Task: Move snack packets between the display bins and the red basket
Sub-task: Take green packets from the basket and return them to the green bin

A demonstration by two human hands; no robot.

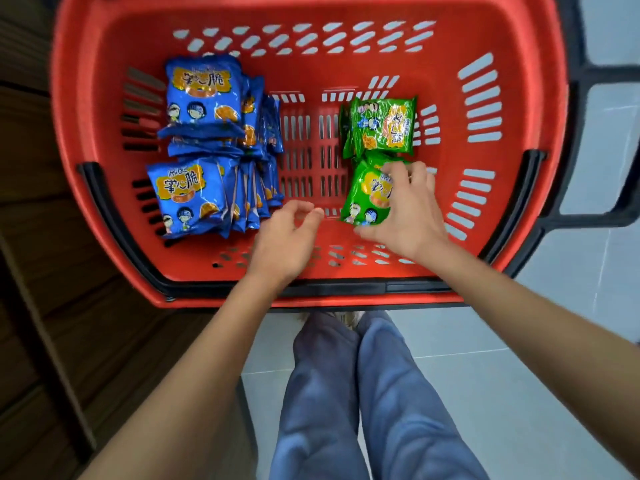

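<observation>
pale grey floor tiles (519,341) lie under and to the right of a red basket (311,71), with blurred brown wooden boards (52,306) off to the left. the right hand (408,209) reaches into the basket and grips a green snack packet (363,195). its fingers curl over the packet's top edge and the thumb presses at the lower edge, so the packet is pinched between them, low in the basket. whether it rests on the bottom i cannot tell.

just beyond that grip, further from the person, a second green packet (384,124) lies tilted, with more green edges tucked at its left. left of the grip, across a strip of slotted basket floor, the left hand (287,240) hovers with fingers loosely curled and thumb apart, holding nothing.

further left again sit the blue snack packets (187,195), a row standing on edge with one face-up at the outer side. another blue stack (204,95) lies beyond it, well apart from the gripped packet. nearer the person than the grip are the basket's black handle (311,289) along its rim and legs in blue-grey trousers (346,393).
</observation>
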